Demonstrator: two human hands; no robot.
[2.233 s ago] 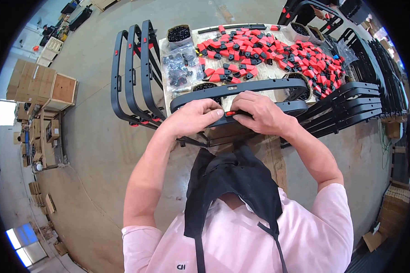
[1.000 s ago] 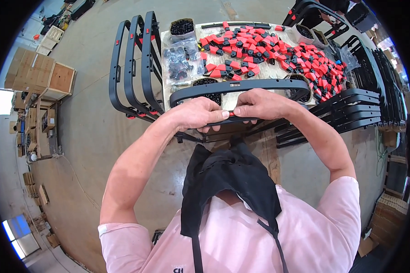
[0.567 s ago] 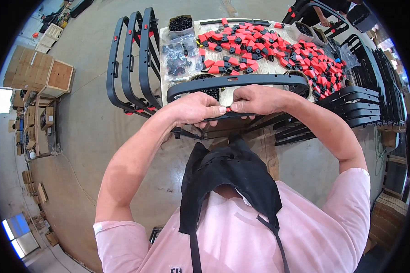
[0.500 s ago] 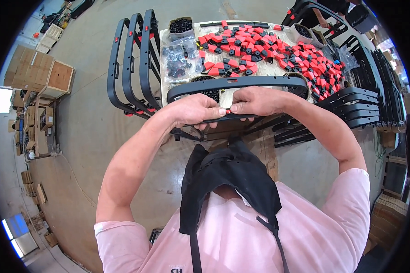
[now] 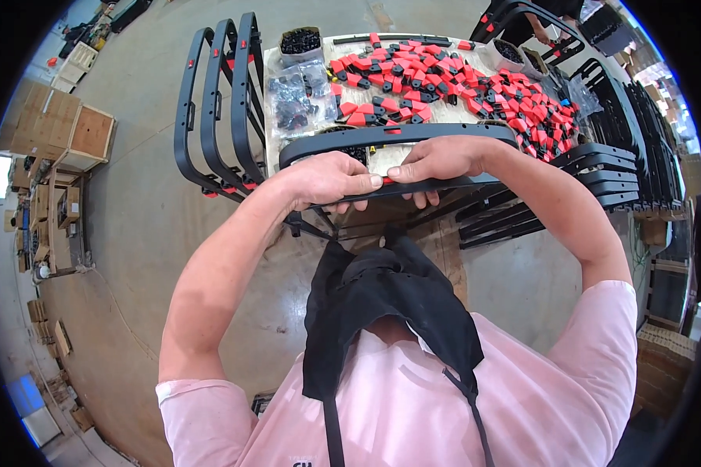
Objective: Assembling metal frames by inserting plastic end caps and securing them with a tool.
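A black frame [image 5: 444, 132] with rounded corners lies at the table's near edge, its near bar held in both of my hands. My left hand [image 5: 323, 179] wraps that bar from the left, thumb on top and fingers curled underneath. From the right, my right hand [image 5: 448, 159] grips the same bar, with its thumb near the left one and fingertips showing below. Between the two thumbs is a small red piece [image 5: 387, 180] set in the bar. Another red piece [image 5: 393, 131] sits in the far bar.
Red-and-black plastic parts [image 5: 413, 70] are heaped on the table. A box of small black parts [image 5: 301, 43] and clear bags [image 5: 297, 97] stand at its left. Similar frames hang at the left [image 5: 210, 109] and stack at the right [image 5: 600, 175]. Another person's hand [image 5: 543, 35] shows at far right.
Both hands stay on the near bar. The right thumb has eased slightly up, and more of the red piece shows between the thumbs. The whole view has shifted a little.
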